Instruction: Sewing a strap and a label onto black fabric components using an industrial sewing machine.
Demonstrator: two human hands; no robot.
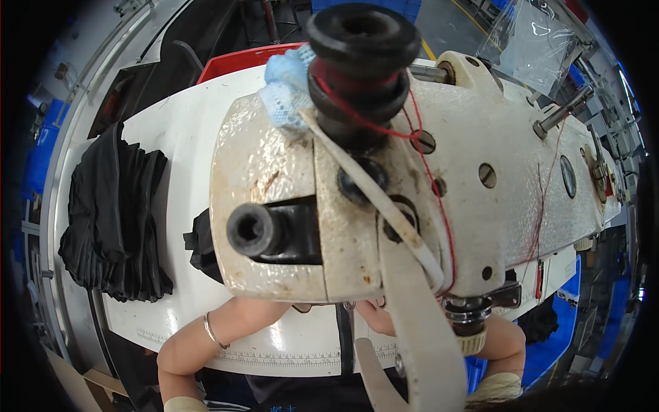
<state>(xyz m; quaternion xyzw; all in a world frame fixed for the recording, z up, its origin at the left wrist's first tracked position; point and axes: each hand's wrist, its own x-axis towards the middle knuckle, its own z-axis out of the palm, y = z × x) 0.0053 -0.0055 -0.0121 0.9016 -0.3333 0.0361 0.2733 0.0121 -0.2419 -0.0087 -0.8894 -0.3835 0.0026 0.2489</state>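
A white sewing machine head (274, 158) fills the middle of the view and hides most of both hands. My left hand (264, 311) reaches under its left end, with a silver bangle on the wrist and the fingers out of sight. Part of my right hand (375, 318) shows below the machine's lower edge, close to a narrow black strip (347, 340) that runs down over the table's front edge. Its fingers are mostly covered too, so what either hand holds is hidden. A bit of black fabric (204, 247) sticks out at the machine's left side.
A stack of folded black fabric pieces (117, 220) lies on the white table (185, 130) at the left. Red thread (429, 172) runs over the machine, beside a light blue cloth (285, 89). A red bin (240, 60) stands behind; a blue bin (556, 343) stands at right.
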